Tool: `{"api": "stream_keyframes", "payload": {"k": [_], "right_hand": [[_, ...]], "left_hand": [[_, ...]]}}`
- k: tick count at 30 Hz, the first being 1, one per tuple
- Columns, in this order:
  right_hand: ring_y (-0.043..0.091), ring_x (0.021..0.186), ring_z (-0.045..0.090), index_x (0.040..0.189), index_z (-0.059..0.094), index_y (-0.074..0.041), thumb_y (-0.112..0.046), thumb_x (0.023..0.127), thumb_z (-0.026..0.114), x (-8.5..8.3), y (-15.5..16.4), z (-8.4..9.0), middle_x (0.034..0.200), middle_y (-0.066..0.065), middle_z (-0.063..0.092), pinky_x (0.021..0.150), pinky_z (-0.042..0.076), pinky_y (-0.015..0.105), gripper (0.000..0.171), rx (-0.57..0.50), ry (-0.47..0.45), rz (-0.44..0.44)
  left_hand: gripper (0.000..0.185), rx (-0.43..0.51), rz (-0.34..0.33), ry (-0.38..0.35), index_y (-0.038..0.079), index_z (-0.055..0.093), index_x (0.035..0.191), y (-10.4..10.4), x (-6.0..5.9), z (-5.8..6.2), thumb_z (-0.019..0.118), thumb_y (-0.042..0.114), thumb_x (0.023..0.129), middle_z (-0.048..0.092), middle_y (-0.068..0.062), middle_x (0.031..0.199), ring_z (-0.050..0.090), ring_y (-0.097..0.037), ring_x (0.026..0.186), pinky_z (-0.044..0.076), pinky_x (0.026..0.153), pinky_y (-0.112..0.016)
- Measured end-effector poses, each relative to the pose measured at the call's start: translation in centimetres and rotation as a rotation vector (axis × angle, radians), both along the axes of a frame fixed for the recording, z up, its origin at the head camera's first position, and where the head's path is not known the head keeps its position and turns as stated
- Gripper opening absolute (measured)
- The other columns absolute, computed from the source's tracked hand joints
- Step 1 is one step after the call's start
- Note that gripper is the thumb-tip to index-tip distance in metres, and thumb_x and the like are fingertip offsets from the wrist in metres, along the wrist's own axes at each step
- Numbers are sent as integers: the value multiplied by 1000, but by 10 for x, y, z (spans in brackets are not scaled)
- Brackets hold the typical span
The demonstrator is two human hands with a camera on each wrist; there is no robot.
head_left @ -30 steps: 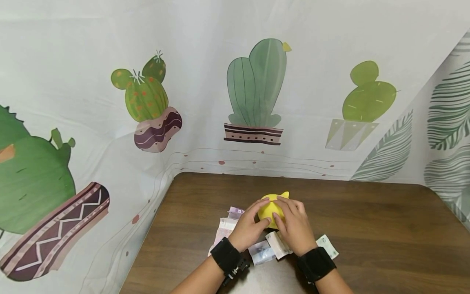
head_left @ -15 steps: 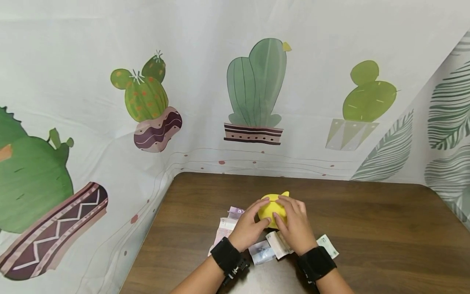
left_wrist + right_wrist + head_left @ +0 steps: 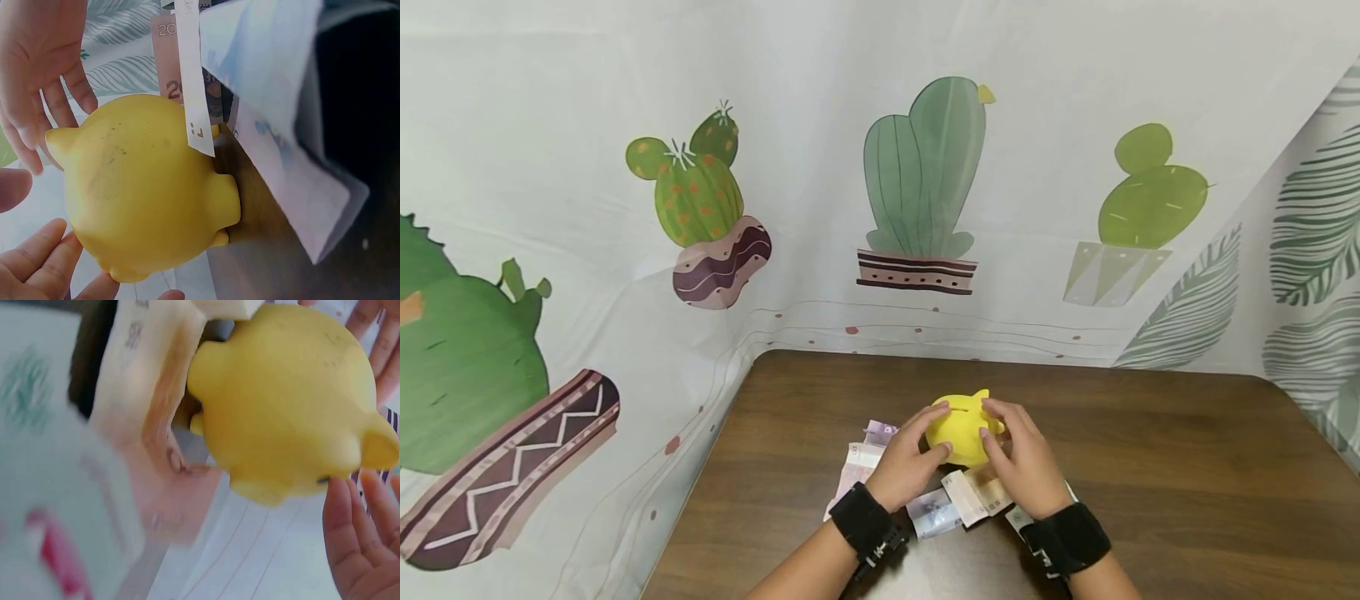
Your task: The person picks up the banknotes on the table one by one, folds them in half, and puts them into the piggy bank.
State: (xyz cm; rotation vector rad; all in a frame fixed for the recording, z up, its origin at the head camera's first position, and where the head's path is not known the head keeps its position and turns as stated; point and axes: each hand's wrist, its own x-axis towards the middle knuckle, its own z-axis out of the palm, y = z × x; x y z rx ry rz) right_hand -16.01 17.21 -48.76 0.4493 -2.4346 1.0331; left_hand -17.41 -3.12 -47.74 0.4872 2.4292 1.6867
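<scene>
A yellow piggy bank [image 3: 957, 432] stands on the table between both hands, its coin slot visible on top. My left hand [image 3: 901, 468] rests fingertips on its left side with relaxed fingers; in the left wrist view that hand's thumb hangs apart from the bank [image 3: 137, 181]. My right hand [image 3: 1026, 467] is spread at the bank's right side, fingertips close to its ear; whether they touch is unclear. In front lie a folded beige banknote [image 3: 966, 497] and a bluish banknote [image 3: 936, 513]. The right wrist partly hides a greenish banknote [image 3: 1018, 520].
Left of the hands lie a pink banknote [image 3: 856, 468] and a purple banknote [image 3: 880, 432]. The brown wooden table [image 3: 1180, 467] meets a white cloth backdrop [image 3: 805, 167] printed with cacti. Black straps with cameras circle both wrists.
My right hand has moved right, away from the top of the piggy bank, exposing the slot and more of its right side. The left hand stays put.
</scene>
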Motion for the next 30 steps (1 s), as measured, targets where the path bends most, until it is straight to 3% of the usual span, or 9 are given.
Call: {"api": "stream_keyframes", "payload": {"k": [2,8,16,24,30], "right_hand": [[18,109,63,135,58,-8,-9,97,65,3,5,2,128,7,62,86,57,36,39,-6,-21,8],[24,125,57,128,63,-8,-11,97,66,13,15,5,134,6,56,102,47,48,31,23,-60,-21],[31,125,56,125,65,-5,-10,96,68,29,28,8,133,10,56,100,47,55,30,71,-97,-49],[37,120,58,126,64,-3,-14,97,66,46,45,7,130,17,58,95,50,57,32,98,-190,-148],[43,123,56,130,62,0,-18,97,66,56,56,0,132,23,58,96,49,61,38,134,-330,-185]], "left_hand": [[51,6,5,-6,21,51,148,0,-1,0,60,21,97,43,8,159,33,-23,151,30,123,-51],[49,55,3,-21,18,53,146,-1,-3,-1,60,18,98,44,7,159,31,-24,153,28,124,-52],[48,116,18,-29,17,55,145,1,-4,0,60,14,97,46,3,158,28,-30,154,26,124,-54],[50,135,39,-41,16,53,147,-2,-2,4,60,14,98,45,-1,158,31,-28,152,28,123,-54],[49,121,51,-32,15,53,147,-4,-2,3,60,15,99,45,-4,158,33,-28,151,28,123,-53]]}}
